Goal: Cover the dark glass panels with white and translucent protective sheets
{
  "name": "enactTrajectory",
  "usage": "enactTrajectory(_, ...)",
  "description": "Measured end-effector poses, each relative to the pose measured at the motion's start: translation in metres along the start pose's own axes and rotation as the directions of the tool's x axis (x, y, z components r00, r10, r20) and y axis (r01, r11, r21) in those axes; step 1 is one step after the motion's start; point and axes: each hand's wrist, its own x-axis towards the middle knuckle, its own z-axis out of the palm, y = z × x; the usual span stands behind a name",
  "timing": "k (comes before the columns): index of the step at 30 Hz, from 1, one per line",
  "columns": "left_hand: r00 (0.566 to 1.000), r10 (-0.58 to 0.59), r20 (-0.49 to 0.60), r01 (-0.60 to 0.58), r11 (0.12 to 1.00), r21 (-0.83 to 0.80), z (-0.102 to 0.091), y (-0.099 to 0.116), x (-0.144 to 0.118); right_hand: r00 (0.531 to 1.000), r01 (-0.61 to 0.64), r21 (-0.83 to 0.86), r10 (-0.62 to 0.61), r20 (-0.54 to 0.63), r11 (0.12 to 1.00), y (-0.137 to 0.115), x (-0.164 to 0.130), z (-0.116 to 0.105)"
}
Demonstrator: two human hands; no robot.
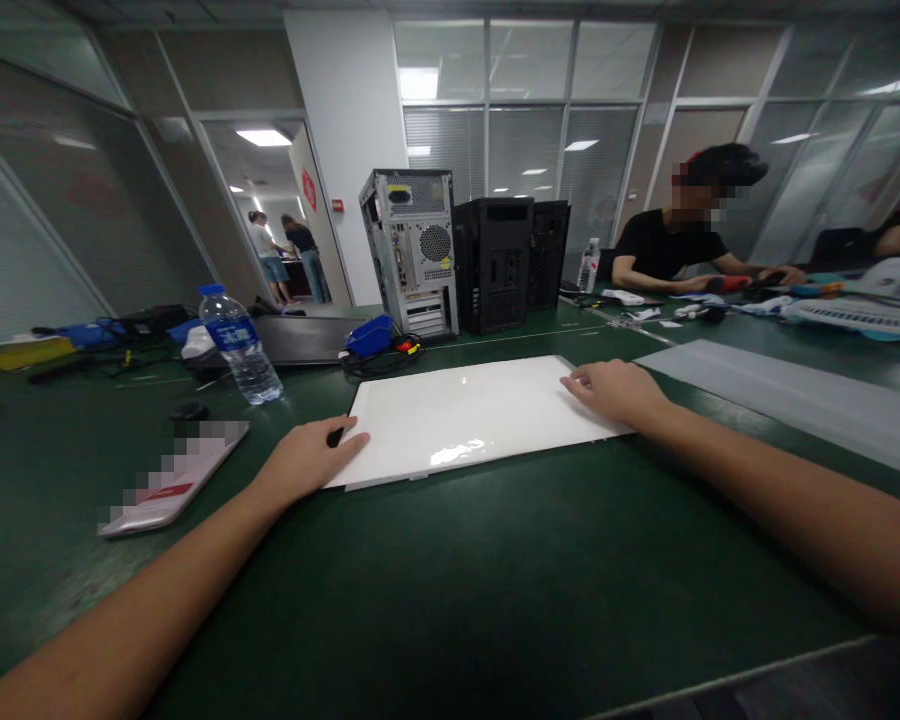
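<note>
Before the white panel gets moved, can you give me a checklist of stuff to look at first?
1) Left hand on the white panel: ok, touching its left end.
2) Right hand on the panel: ok, touching its right end.
3) Water bottle away from the panel: ok, apart, off to the left.
4) Cables free of the panel: cannot tell, they lie close behind its far edge.
5) Panel flat underneath: cannot tell, its underside is hidden.

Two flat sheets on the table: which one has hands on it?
The glossy white panel, with the left hand at one end and the right hand at the other. The dull, greyish sheet off to the right has neither.
</note>
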Motion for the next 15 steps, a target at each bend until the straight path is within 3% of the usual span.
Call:
enactTrajectory(12, 1.000, -0.025, -0.014, 0.026, 0.999, 0.024, 0.0003, -0.0031, 0.0034, 0.993, 0.113, 0.090, -0.115, 0.014, 0.990, -0.0086, -0.0040, -0.0046)
enactTrajectory(15, 1.000, -0.018, -0.016, 0.019, 1.000, 0.024, 0.0012, -0.0045, 0.0044, 0.993, 0.121, 0.112, -0.122, 0.001, 0.986, 0.0000, 0.0013, -0.0027)
